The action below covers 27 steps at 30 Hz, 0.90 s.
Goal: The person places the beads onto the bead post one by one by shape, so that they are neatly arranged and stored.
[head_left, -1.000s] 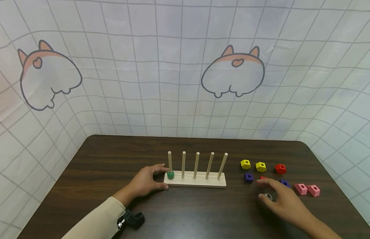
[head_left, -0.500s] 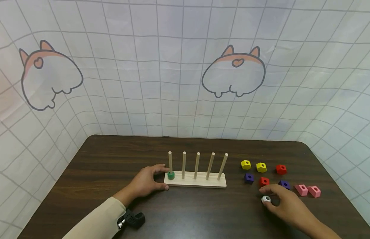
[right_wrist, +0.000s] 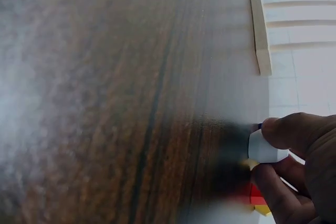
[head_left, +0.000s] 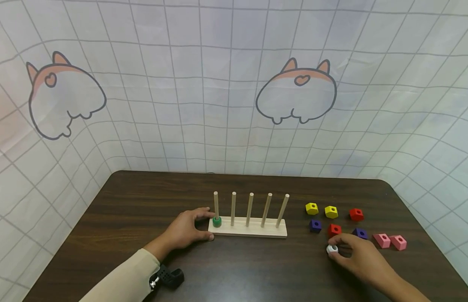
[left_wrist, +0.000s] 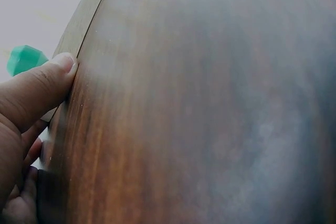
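A wooden peg stand [head_left: 253, 232] with several upright pegs sits mid-table in the head view. At the bottom of its leftmost peg is a green bead [head_left: 217, 222]. My left hand [head_left: 186, 228] grips the stand's left end, the thumb [left_wrist: 52, 80] along the front edge in the left wrist view. Over on the right, my right hand [head_left: 360, 256] pinches a small white faceted bead [head_left: 332, 249] between thumb and fingers. In the right wrist view the white bead [right_wrist: 265, 148] shows its flat sides, partly covered by the thumb.
Around the right hand lie two yellow beads [head_left: 311, 209], two red beads [head_left: 356, 214], two purple beads [head_left: 315, 226] and two pink beads [head_left: 382, 240]. A black device [head_left: 171, 277] is strapped at the left wrist. Behind the dark table [head_left: 162, 184] hangs a gridded cloth [head_left: 181, 126].
The right hand has closed its thumb and fingers on the white bead and shifted it slightly left, turning it as well. The left hand stays at the stand's end.
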{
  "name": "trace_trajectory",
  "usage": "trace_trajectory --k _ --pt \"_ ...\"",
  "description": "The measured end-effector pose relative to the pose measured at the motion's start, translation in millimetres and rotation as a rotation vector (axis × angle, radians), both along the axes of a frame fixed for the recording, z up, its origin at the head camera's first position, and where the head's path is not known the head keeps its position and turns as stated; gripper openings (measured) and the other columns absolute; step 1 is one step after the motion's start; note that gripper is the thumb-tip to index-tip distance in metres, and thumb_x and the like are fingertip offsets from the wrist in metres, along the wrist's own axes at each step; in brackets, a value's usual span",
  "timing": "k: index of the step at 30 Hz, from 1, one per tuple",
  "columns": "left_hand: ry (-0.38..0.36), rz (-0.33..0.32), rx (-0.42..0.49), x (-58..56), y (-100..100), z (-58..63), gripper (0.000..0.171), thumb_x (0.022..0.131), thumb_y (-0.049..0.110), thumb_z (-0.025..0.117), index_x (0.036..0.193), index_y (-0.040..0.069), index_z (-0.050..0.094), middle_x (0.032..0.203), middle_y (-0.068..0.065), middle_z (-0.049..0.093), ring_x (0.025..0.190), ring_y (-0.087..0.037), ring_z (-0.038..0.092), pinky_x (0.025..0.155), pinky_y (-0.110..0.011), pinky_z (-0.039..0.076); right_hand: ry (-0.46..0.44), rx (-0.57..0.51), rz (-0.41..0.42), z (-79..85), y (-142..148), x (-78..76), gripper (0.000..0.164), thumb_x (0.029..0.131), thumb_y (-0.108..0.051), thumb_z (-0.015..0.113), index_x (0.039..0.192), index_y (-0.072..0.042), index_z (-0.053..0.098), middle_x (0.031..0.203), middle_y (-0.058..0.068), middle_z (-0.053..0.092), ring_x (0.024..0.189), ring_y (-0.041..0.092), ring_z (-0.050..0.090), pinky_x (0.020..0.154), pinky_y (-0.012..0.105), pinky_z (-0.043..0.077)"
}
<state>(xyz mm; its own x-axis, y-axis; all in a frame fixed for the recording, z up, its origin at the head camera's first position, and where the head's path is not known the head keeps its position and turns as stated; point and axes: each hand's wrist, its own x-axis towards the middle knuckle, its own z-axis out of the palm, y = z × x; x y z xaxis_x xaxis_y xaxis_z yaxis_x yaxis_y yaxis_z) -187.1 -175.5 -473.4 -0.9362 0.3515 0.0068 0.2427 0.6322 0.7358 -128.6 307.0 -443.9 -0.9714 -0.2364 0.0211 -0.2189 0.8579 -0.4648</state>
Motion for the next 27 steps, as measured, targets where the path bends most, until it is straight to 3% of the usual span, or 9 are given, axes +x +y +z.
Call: trace_trajectory --k 11,20,27 --pt "0.001 0.006 -0.007 0.2 1 1.0 0.059 0.079 0.032 0.091 0.133 0.021 0.069 0.153 -0.008 0.051 0.139 -0.036 0.046 0.110 -0.059 0.039 0.163 -0.034 0.003 5.4 -14 -8.7 0.024 0.081 -0.018 0.088 0.099 -0.021 0.073 0.096 -0.011 0.072 0.087 0.014 0.068 0.076 0.041 0.057" --pt "-0.002 0.010 -0.002 1.1 1 2.9 0.058 0.079 0.030 0.091 0.133 0.021 0.069 0.153 -0.009 0.051 0.139 -0.036 0.046 0.110 -0.059 0.039 0.202 -0.156 0.018 34.0 -30 -19.3 0.024 0.084 -0.016 0.086 0.105 -0.016 0.074 0.100 0.000 0.075 0.080 0.016 0.071 0.063 0.030 0.056" --pt "-0.007 0.009 -0.002 0.8 1 3.3 0.059 0.079 0.030 0.091 0.133 0.020 0.069 0.153 -0.009 0.051 0.139 -0.036 0.047 0.110 -0.058 0.039 0.231 -0.192 0.020 53.7 -37 -27.2 0.021 0.089 -0.018 0.083 0.107 -0.018 0.073 0.103 0.000 0.075 0.078 0.013 0.070 0.062 0.027 0.055"
